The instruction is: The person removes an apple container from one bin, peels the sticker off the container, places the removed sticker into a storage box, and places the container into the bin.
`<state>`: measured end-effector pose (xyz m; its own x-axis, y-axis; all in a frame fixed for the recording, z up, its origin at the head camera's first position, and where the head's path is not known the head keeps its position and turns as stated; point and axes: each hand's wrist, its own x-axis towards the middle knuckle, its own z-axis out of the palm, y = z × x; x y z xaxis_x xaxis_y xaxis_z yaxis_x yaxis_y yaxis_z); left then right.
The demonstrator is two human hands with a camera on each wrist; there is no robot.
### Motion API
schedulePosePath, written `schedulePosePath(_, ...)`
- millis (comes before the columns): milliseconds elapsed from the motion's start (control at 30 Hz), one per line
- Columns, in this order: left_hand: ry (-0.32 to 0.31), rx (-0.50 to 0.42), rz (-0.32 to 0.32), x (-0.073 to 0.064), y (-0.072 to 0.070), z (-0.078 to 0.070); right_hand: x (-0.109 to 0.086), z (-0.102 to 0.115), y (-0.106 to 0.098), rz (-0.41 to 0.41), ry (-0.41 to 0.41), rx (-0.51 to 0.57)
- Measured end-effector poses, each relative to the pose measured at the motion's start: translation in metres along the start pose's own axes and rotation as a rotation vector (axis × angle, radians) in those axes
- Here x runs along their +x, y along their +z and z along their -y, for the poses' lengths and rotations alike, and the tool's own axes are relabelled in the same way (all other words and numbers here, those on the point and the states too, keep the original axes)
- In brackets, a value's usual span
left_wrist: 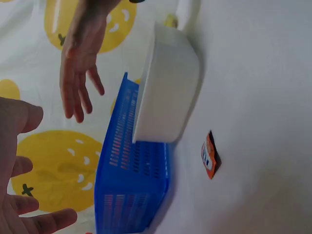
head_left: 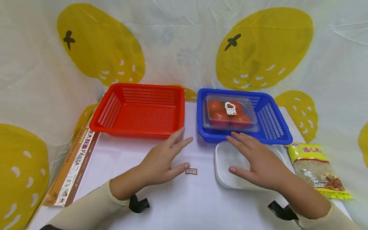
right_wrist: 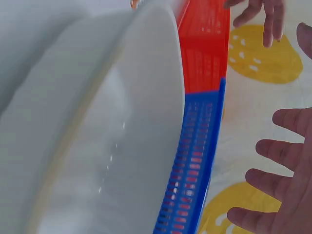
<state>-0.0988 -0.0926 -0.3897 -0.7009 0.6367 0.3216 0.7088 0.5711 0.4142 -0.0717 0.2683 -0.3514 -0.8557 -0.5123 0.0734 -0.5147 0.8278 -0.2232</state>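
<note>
In the head view my left hand hovers with fingers spread, holding nothing, between the red basket and a small orange-wrapped candy on the white table. My right hand is over a white plastic tub, its fingers loosely extended and gripping nothing; the hand hides part of the tub. Behind the tub, a blue basket holds a clear box of tomatoes with a label. The right wrist view shows the right hand's spread fingers beside the tub's rim.
A long brown pasta box lies along the table's left edge. On the right is a yellow bag of macaroni. A white curtain with yellow fruit prints hangs behind the baskets.
</note>
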Motion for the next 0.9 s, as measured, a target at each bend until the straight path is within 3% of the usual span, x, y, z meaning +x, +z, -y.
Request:
schedulePosePath(200, -0.049, -0.053, -0.029, 0.01, 0.006, -0.003, 0.009, -0.01, -0.006, -0.023, 0.023, 0.063)
schedulePosePath(433, -0.093, -0.126, -0.072, 0.029, 0.014, -0.004, 0.021, -0.028, -0.017, 0.02, 0.086, 0.131)
schedulePosePath(667, -0.186, -0.22, -0.089, 0.047, 0.023, -0.008, 0.029, -0.051, -0.025, 0.035, 0.132, 0.217)
schedulePosePath(900, -0.26, -0.332, -0.105, 0.063, 0.035, -0.01, 0.041, -0.075, -0.037, 0.062, 0.21, 0.214)
